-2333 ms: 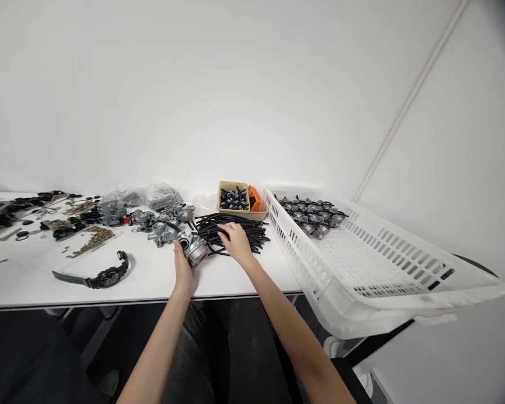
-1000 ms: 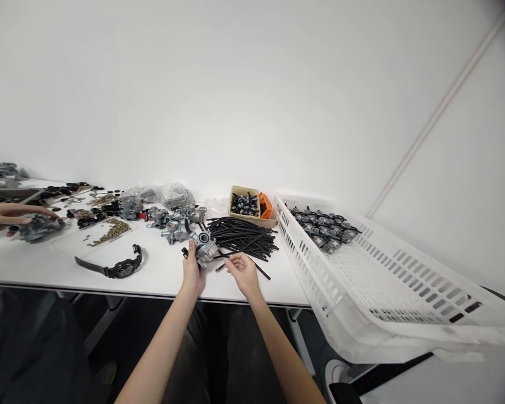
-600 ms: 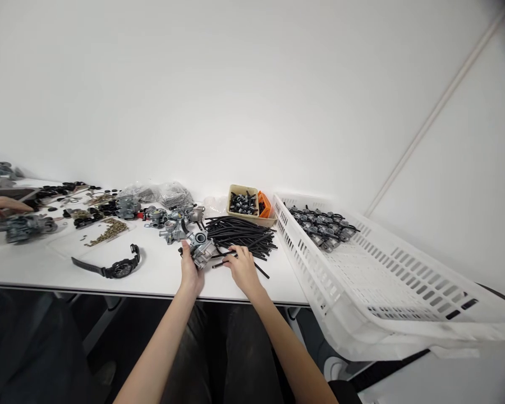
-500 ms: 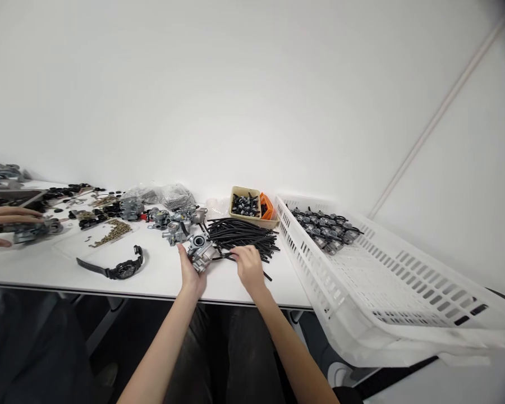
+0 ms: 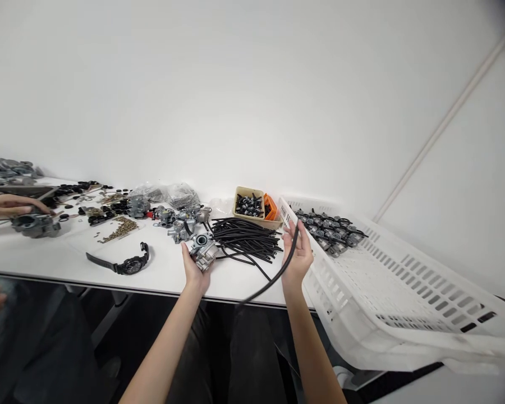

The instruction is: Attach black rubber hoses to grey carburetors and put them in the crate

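My left hand (image 5: pixel 196 274) is closed around a silver metal carburetor (image 5: pixel 205 255) with a round black-ringed opening, just above the table's front part. In my right hand (image 5: pixel 298 259), raised beside the white crate, a black rubber hose (image 5: pixel 273 281) is pinched near its upper end. The hose curves down to the left, and its lower end hangs past the table edge. Between and behind my hands lies a pile of black hoses (image 5: pixel 246 235). More carburetors (image 5: pixel 179 229) stand on the table behind my left hand.
A white slotted crate (image 5: pixel 404 280) on the right holds rows of carburetors (image 5: pixel 330 230). Behind the hoses sit a beige tray (image 5: pixel 236 209) of small dark parts and an orange basket (image 5: pixel 271 206). A black wristwatch (image 5: pixel 130 265) and brass screws (image 5: pixel 124 229) lie left. A co-worker's hand (image 5: pixel 14 206) touches another carburetor (image 5: pixel 36 225).
My right hand has moved right and up from the hose pile, now with one hose lifted in it. My left hand keeps the carburetor. The co-worker's hand has shifted on their carburetor.
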A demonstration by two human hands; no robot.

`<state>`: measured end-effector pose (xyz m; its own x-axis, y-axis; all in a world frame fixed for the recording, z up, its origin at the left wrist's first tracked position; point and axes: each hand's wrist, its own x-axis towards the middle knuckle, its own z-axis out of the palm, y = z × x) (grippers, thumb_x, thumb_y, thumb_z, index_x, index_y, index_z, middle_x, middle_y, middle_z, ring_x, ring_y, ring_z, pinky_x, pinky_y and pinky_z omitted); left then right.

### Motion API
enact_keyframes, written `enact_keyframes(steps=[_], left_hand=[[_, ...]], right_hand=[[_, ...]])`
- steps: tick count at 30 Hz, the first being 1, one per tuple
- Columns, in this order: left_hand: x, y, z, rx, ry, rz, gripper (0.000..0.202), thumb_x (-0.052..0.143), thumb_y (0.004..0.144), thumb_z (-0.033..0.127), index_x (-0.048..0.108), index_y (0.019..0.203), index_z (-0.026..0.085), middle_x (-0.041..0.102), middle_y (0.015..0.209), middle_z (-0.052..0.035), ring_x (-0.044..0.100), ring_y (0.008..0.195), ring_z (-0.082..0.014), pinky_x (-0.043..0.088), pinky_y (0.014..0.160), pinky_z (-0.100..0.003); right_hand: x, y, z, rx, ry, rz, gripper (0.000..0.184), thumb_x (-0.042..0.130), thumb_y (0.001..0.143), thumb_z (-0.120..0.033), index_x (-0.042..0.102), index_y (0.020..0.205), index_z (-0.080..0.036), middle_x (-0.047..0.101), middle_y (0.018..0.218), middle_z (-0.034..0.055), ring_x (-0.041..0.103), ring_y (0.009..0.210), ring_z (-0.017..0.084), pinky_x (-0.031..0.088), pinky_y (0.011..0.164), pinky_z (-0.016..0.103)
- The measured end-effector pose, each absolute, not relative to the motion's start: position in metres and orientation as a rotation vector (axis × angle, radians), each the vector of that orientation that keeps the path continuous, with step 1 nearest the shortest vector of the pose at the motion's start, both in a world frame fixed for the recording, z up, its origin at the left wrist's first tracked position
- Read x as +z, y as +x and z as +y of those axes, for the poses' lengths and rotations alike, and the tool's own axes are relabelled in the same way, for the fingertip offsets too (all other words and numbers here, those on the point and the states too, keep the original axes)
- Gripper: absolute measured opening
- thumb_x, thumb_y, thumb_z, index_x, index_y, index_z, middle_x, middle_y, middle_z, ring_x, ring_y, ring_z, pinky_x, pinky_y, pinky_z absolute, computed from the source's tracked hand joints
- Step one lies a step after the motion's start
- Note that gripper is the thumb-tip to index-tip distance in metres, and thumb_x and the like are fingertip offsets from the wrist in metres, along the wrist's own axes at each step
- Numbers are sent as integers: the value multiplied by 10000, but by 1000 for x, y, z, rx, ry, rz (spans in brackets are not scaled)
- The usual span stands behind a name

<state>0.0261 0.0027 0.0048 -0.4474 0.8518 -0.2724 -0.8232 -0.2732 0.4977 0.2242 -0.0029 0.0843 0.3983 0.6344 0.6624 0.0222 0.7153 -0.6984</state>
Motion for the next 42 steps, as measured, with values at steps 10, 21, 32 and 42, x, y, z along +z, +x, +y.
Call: enact_keyframes(steps=[10, 21, 32, 42], left_hand=[[4, 35, 4, 1938, 274, 813, 516, 495, 777, 649, 659, 958, 194, 708, 967, -59, 673, 841, -190, 537, 722, -303], [-9, 38, 11, 2003, 528, 1012, 551, 498, 775, 643, 674, 927, 144, 713, 854, -65, 668, 826, -211, 503, 774, -325], [-7, 38, 10, 1972, 530, 1062, 576, 498, 771, 651, 676, 954, 135, 715, 888, -79, 669, 826, -208, 505, 753, -306], [-7, 38, 10, 1967, 556, 1093, 573, 509, 762, 654, 680, 941, 137, 708, 838, -63, 661, 797, -196, 497, 755, -298]], right_hand=[[-8, 170, -6, 1007, -818, -1201, 358, 547, 838, -500, 631, 846, -152, 683, 607, 47, 634, 599, 177, 467, 582, 290], [-8, 175, -4, 1221, -781, -1216, 238, 671, 749, -397, 626, 818, -174, 683, 620, 18, 631, 600, 158, 418, 581, 263], [-11, 176, -4, 1173, -788, -1217, 229, 650, 752, -403, 600, 752, -179, 633, 535, -4, 583, 524, 142, 417, 559, 264], [-17, 171, -2, 964, -939, -1352, 186, 661, 751, -363, 683, 759, -179, 687, 718, 53, 646, 677, 198, 505, 646, 315]])
